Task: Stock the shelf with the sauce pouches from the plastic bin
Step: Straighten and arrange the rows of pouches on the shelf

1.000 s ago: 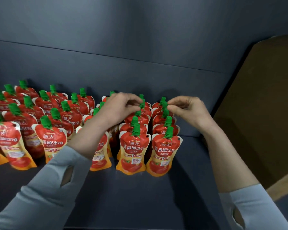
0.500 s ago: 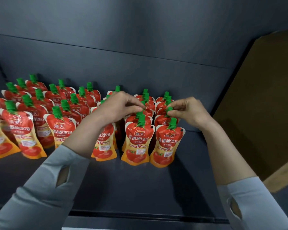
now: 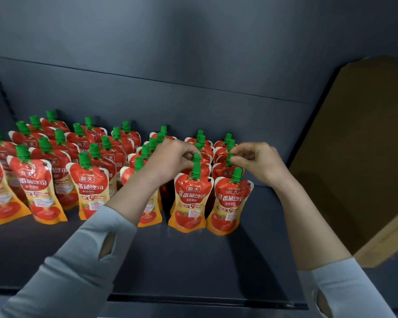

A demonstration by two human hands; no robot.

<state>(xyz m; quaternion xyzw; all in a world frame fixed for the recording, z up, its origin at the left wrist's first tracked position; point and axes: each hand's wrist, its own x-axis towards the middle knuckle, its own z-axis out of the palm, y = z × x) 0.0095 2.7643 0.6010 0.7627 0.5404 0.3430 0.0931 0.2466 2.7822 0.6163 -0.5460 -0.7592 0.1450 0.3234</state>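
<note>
Green caps (image 3: 196, 157) on two sauce pouches (image 3: 224, 172), right side of the shelf (image 3: 193, 260), still pinched by left hand (image 3: 170, 157) and right hand (image 3: 260, 161), just tidying rows.

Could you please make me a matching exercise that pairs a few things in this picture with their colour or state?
Things:
1 pouch cap
2 shelf
3 board
4 right hand

Descriptions:
A brown
B pinching a cap
C green
D dark grey

Pairs: 1-C, 2-D, 3-A, 4-B
</note>
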